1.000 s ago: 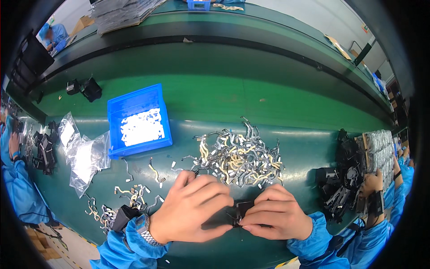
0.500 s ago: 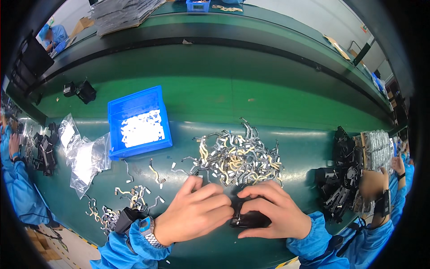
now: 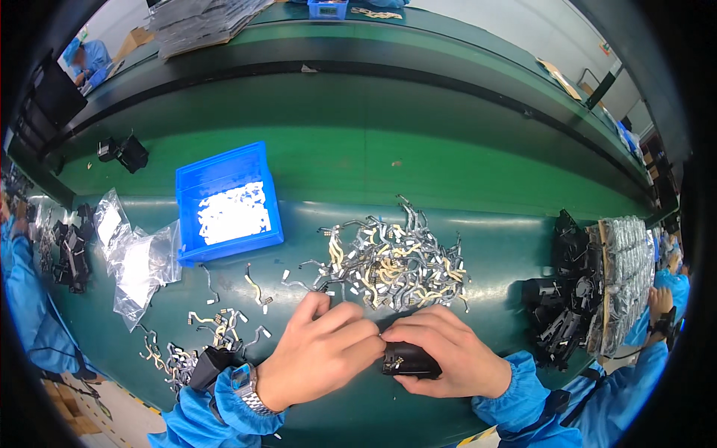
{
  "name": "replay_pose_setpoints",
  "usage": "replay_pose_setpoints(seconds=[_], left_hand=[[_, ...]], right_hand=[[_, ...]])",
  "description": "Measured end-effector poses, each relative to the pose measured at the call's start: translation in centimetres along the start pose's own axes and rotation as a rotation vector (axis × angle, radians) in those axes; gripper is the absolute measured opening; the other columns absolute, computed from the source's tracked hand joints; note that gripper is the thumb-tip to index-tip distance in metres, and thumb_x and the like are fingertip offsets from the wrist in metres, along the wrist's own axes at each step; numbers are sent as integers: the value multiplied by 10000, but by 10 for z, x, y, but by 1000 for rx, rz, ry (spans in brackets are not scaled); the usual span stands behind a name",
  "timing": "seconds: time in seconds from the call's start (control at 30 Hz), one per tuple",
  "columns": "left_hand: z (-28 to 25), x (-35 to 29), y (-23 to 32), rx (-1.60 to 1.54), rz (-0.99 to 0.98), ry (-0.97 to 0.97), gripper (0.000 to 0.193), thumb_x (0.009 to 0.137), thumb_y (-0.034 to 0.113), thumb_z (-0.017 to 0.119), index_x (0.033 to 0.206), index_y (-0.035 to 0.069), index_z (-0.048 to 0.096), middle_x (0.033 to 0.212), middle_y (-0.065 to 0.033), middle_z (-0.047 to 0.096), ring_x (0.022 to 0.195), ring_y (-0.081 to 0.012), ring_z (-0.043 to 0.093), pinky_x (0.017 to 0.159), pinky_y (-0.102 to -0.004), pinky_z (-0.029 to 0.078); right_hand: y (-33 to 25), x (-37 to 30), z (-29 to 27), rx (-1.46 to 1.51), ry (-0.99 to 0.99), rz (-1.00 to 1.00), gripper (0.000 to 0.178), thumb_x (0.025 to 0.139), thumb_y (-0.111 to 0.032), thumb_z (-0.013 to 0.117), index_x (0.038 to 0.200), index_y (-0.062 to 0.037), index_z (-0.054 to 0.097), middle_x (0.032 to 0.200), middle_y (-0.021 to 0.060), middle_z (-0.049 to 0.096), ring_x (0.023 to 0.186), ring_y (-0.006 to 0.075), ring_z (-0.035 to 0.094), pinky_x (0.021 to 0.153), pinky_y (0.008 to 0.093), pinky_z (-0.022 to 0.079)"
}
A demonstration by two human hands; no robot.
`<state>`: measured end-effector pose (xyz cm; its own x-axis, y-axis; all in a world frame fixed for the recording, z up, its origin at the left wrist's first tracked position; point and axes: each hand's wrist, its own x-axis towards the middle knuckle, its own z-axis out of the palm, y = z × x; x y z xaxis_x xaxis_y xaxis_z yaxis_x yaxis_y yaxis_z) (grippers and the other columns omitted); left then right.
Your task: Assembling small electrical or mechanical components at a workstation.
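My right hand (image 3: 457, 349) is wrapped over a small black plastic housing (image 3: 412, 361), its thumb beneath the near side. Small metallic or pale details show on the housing's left end. My left hand (image 3: 325, 352) is closed, with the fingertips pinched together at that end; whatever they grip is hidden. Just beyond both hands lies a heap of short cable connectors (image 3: 396, 261), grey and yellow with white plugs. A smaller cluster of the same cables (image 3: 224, 326) is spread left of my left wrist, beside another black part (image 3: 210, 366).
A blue bin (image 3: 265, 198) holding small white pieces stands at left, next to clear plastic bags (image 3: 142, 261). Black housings (image 3: 556, 306) are piled at right by a stack of bagged parts (image 3: 626, 276). Black parts (image 3: 133, 153) sit on the green belt (image 3: 314, 157). Co-workers' sleeves (image 3: 33, 306) appear on both sides.
The black housing has been turned, showing its detailed end, and my right fingers have closed further over it. Parts on the green belt shifted left. The right-hand co-worker's arm moved away from the pile.
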<state>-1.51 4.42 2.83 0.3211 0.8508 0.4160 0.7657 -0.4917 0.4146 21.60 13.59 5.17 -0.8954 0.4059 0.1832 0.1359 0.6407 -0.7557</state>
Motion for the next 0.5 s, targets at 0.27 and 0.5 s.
replay_pose_setpoints(seconds=[0.27,0.5], left_hand=[[1,0,5,20,-66,1,188,758,212,871,902,171,756,977,50,677,982,-186,629,846,-411,415],[4,-1,7,56,-132,43,192,749,171,865,907,152,756,954,52,692,926,-184,640,818,-388,424]], right_hand=[[1,-1,1,11,-4,13,688,738,-52,861,1368,-41,587,1272,141,660,1124,356,643,993,458,535],[3,-1,1,31,-16,6,684,757,-97,888,1372,-46,593,1302,133,667,1133,350,647,1001,461,537]])
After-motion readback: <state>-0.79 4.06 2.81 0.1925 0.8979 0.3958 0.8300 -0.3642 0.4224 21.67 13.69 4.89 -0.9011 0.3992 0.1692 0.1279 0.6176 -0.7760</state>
